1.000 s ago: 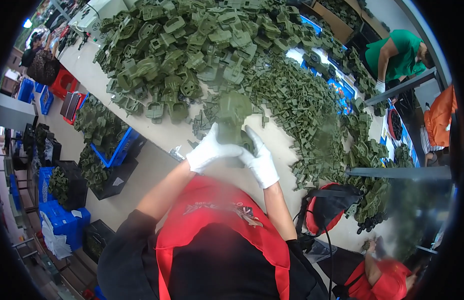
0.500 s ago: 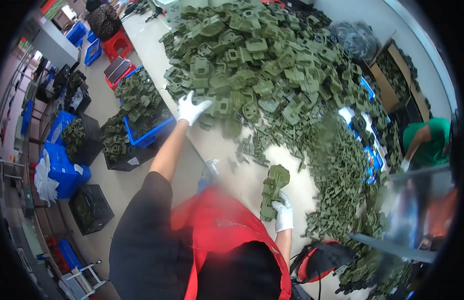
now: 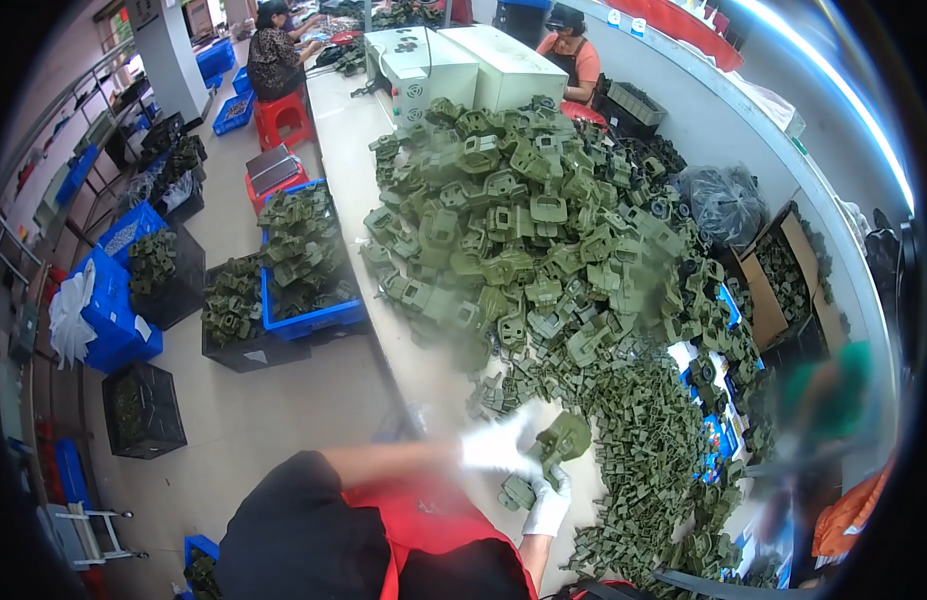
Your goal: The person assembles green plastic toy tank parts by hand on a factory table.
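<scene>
Green plastic part (image 3: 561,437) in gloved hands (image 3: 524,470)

Both gloved hands (image 3: 524,470) hold a green plastic part (image 3: 562,440) over the table (image 3: 424,370).

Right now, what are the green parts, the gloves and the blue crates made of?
Green parts: likely moulded plastic, matt olive, identical hollow shapes. Gloves on the left hand and right hand: white, soft-looking, probably knit fabric; blurred. Blue crates: rigid plastic, slightly glossy walls.
</scene>
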{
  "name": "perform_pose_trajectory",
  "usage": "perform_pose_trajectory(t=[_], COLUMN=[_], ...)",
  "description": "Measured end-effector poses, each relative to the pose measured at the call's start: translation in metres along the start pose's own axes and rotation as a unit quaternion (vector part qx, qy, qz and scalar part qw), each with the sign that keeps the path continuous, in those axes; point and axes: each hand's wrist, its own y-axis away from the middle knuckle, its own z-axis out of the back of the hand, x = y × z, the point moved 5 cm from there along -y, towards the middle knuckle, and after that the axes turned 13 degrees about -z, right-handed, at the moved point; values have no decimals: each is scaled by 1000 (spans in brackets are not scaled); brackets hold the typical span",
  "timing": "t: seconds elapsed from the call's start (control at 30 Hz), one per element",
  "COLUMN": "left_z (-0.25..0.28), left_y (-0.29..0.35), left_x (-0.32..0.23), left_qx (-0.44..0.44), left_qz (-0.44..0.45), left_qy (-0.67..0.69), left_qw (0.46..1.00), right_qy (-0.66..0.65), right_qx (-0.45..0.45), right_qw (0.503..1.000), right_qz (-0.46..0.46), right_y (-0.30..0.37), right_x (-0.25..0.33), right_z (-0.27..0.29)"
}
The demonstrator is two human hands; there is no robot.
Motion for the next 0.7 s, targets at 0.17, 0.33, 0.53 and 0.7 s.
perform_pose_trajectory(t=[0.17,0.33,0.53,0.7], left_z=[-53,-63,-13,-9], left_y=[-12,5,37,32], left_x=[8,77,29,41], left_qx=[45,85,-17,-162], left_qz=[4,-98,85,128], left_qy=[207,349,458,592], left_qw=[977,928,885,779], right_qy=[-62,-175,466,475], right_qx=[54,169,-123,-63], right_qw=[996,963,874,875], right_qz=[16,-116,66,65], right_y=[-19,-19,-37,-52], right_x=[-22,-62,-72,-15], right_z=[26,61,62,30])
